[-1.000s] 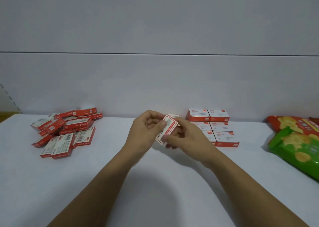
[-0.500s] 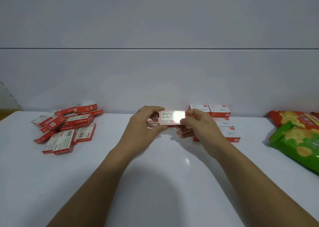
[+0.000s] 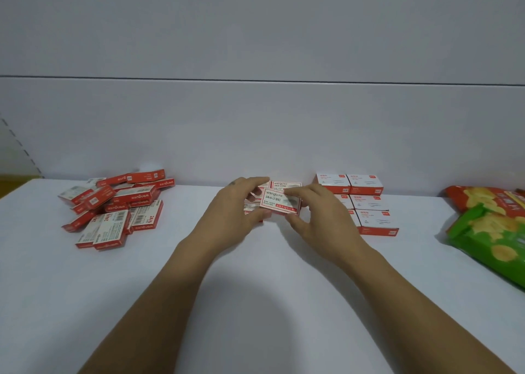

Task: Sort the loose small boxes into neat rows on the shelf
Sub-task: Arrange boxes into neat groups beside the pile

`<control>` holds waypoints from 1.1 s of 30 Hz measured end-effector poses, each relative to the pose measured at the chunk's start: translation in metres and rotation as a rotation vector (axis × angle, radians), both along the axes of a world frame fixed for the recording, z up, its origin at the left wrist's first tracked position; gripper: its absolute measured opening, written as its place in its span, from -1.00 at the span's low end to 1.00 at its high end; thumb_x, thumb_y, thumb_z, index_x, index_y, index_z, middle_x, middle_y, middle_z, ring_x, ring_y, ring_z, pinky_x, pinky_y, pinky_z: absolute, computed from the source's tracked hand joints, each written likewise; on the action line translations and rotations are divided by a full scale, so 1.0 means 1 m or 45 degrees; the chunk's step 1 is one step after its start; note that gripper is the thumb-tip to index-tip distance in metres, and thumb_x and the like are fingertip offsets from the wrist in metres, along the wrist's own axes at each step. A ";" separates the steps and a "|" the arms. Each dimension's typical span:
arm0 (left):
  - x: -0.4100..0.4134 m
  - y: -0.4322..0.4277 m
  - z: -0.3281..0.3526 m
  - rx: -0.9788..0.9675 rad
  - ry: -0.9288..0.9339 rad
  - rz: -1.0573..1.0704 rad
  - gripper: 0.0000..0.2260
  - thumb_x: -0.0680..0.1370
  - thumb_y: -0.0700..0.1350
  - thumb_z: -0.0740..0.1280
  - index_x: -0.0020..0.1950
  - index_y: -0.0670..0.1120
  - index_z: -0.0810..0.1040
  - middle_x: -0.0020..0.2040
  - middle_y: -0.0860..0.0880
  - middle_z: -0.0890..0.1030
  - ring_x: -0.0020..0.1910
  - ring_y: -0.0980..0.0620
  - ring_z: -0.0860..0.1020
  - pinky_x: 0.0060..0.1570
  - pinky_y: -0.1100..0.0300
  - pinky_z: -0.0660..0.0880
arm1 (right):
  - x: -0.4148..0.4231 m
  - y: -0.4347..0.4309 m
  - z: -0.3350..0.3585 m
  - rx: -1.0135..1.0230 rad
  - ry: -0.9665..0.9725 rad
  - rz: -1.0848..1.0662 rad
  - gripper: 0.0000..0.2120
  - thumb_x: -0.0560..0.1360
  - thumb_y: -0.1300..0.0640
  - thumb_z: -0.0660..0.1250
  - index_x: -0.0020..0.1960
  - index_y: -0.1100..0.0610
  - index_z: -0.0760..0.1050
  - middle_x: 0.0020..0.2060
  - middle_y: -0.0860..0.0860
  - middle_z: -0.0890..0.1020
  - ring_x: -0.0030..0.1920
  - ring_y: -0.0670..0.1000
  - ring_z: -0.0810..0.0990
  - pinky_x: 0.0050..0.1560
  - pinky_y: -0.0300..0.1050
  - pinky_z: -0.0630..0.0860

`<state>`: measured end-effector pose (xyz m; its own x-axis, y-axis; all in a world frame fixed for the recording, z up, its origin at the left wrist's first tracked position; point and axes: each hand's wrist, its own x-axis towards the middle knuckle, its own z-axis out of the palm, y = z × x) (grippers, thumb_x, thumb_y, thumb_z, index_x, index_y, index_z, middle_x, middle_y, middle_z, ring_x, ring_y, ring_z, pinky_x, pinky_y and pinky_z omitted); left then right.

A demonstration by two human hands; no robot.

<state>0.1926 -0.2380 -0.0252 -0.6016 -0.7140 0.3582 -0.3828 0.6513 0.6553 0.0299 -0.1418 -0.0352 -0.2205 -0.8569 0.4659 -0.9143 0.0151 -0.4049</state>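
Note:
A small red-and-white staple box (image 3: 279, 205) lies face up at the middle of the white shelf (image 3: 255, 288). My left hand (image 3: 231, 217) holds its left end and my right hand (image 3: 321, 217) pinches its right end. It sits on or just above other boxes of the same kind (image 3: 285, 185) lined up behind and beneath it, partly hidden by my fingers. A loose heap of red staple boxes (image 3: 116, 206) lies at the left.
Neat rows of red-and-white boxes (image 3: 366, 203) stand right of my hands against the back wall (image 3: 255, 132). Green and orange crisp bags (image 3: 494, 231) lie at the far right. The shelf's left edge shows at the far left.
The box was tilted upright between my hands, then turned flat with its label up. Both hands have carried it forward and down onto the row in the middle.

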 end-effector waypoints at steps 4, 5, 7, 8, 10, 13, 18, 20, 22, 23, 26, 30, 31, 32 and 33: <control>0.007 -0.008 -0.003 -0.186 -0.385 0.210 -0.44 0.45 0.00 0.46 0.41 0.12 0.34 0.23 0.07 0.46 0.18 0.05 0.43 0.16 0.13 0.43 | 0.005 -0.003 -0.002 0.150 0.049 -0.048 -0.75 0.50 0.08 0.36 0.17 0.04 0.58 0.15 0.00 0.59 0.19 0.04 0.48 0.13 -0.10 0.41; 0.008 -0.010 -0.004 -0.228 -0.461 0.270 -0.47 0.45 0.03 0.44 0.39 0.12 0.35 0.26 0.05 0.45 0.20 0.02 0.42 0.17 0.07 0.43 | 0.007 -0.004 -0.003 0.175 0.050 -0.070 -0.77 0.50 0.08 0.34 0.15 0.04 0.58 0.14 -0.01 0.59 0.18 0.04 0.48 0.12 -0.10 0.41; 0.011 -0.014 -0.005 -0.251 -0.568 0.379 -0.54 0.46 0.09 0.42 0.33 0.12 0.40 0.26 0.02 0.45 0.20 -0.01 0.42 0.14 0.05 0.41 | 0.010 -0.004 -0.004 0.177 0.031 -0.128 -0.78 0.50 0.09 0.31 0.12 0.01 0.59 0.11 -0.04 0.60 0.13 0.03 0.49 0.09 -0.10 0.43; 0.012 -0.016 -0.006 -0.227 -0.581 0.423 -0.58 0.46 0.10 0.41 0.29 0.12 0.43 0.24 0.01 0.45 0.19 -0.01 0.43 0.11 0.05 0.42 | 0.012 -0.005 -0.004 0.170 0.024 -0.154 -0.79 0.50 0.10 0.29 0.11 0.01 0.59 0.10 -0.04 0.60 0.11 0.02 0.50 0.06 -0.10 0.43; 0.013 -0.017 -0.007 -0.154 -0.567 0.477 -0.65 0.48 0.10 0.39 0.24 0.12 0.47 0.20 0.00 0.47 0.15 -0.01 0.47 0.08 0.07 0.44 | 0.013 -0.007 -0.004 0.196 0.041 -0.171 -0.79 0.52 0.12 0.25 0.10 0.02 0.59 0.08 -0.03 0.60 0.07 0.03 0.52 0.03 -0.10 0.45; 0.010 -0.016 -0.009 -0.107 -0.575 0.453 -0.73 0.52 0.04 0.35 0.22 0.10 0.51 0.15 0.01 0.51 0.09 -0.01 0.50 0.06 0.11 0.44 | 0.013 -0.013 -0.004 0.249 0.076 -0.166 -0.78 0.54 0.15 0.23 0.09 0.08 0.61 0.08 0.00 0.59 0.05 0.05 0.54 0.01 -0.09 0.49; 0.009 -0.016 -0.013 -0.073 -0.524 0.394 -0.78 0.54 -0.06 0.33 0.18 0.08 0.55 0.04 0.00 0.51 0.01 -0.02 0.50 0.02 0.16 0.42 | 0.015 -0.018 -0.005 0.257 0.148 -0.216 -0.79 0.52 0.12 0.21 0.02 0.08 0.61 -0.02 0.00 0.60 -0.02 0.03 0.52 -0.06 -0.08 0.51; 0.010 -0.016 -0.013 -0.048 -0.504 0.390 -0.78 0.54 -0.06 0.34 0.18 0.09 0.57 0.04 0.01 0.51 0.00 -0.01 0.50 0.03 0.17 0.43 | 0.016 -0.017 -0.005 0.281 0.172 -0.212 -0.78 0.54 0.10 0.19 0.05 0.08 0.59 0.00 0.01 0.59 -0.03 0.03 0.53 -0.08 -0.09 0.50; 0.011 -0.016 -0.013 -0.030 -0.491 0.386 -0.77 0.53 -0.04 0.35 0.18 0.10 0.57 0.05 0.01 0.51 0.01 0.00 0.51 0.05 0.17 0.45 | 0.016 -0.014 -0.004 0.295 0.161 -0.203 -0.79 0.55 0.07 0.19 0.08 0.07 0.56 0.02 0.00 0.57 -0.05 0.02 0.54 -0.09 -0.12 0.49; 0.010 -0.016 -0.014 -0.024 -0.486 0.383 -0.77 0.53 -0.03 0.36 0.18 0.11 0.57 0.06 0.01 0.51 0.00 0.01 0.51 0.06 0.16 0.46 | 0.017 -0.013 -0.003 0.300 0.150 -0.197 -0.79 0.55 0.05 0.20 0.09 0.07 0.55 0.04 0.00 0.55 -0.06 0.02 0.53 -0.09 -0.13 0.48; 0.008 -0.014 -0.015 -0.020 -0.472 0.396 -0.78 0.52 -0.01 0.37 0.16 0.12 0.57 0.06 0.02 0.52 -0.01 0.02 0.52 0.07 0.15 0.48 | 0.018 -0.012 -0.003 0.309 0.134 -0.186 -0.81 0.58 0.05 0.19 0.11 0.08 0.51 0.06 0.01 0.53 -0.07 0.01 0.53 -0.09 -0.15 0.48; 0.007 -0.013 -0.015 -0.022 -0.477 0.412 -0.79 0.52 0.00 0.36 0.16 0.12 0.57 0.04 0.03 0.51 -0.01 0.02 0.52 0.08 0.13 0.49 | 0.019 -0.016 -0.006 0.299 0.142 -0.180 -0.84 0.59 0.12 0.16 0.09 0.10 0.48 0.04 0.04 0.54 -0.06 0.06 0.55 -0.09 -0.09 0.51; 0.007 -0.012 -0.015 -0.021 -0.482 0.412 -0.78 0.52 0.01 0.36 0.16 0.12 0.56 0.04 0.03 0.51 -0.01 0.02 0.52 0.08 0.12 0.48 | 0.019 -0.016 -0.007 0.302 0.146 -0.178 -0.84 0.59 0.13 0.16 0.09 0.10 0.48 0.04 0.05 0.55 -0.05 0.07 0.56 -0.09 -0.08 0.50; 0.007 -0.012 -0.015 -0.024 -0.488 0.412 -0.78 0.52 0.01 0.36 0.16 0.12 0.56 0.03 0.03 0.51 -0.01 0.02 0.52 0.09 0.11 0.48 | 0.018 -0.017 -0.007 0.306 0.150 -0.176 -0.84 0.59 0.14 0.16 0.09 0.11 0.48 0.04 0.05 0.55 -0.05 0.08 0.56 -0.10 -0.09 0.49; 0.007 -0.012 -0.015 -0.027 -0.494 0.413 -0.78 0.52 0.01 0.36 0.16 0.12 0.56 0.03 0.03 0.50 -0.01 0.02 0.52 0.09 0.11 0.48 | 0.018 -0.017 -0.008 0.306 0.154 -0.174 -0.85 0.59 0.15 0.16 0.09 0.12 0.48 0.03 0.06 0.55 -0.05 0.08 0.56 -0.11 -0.10 0.46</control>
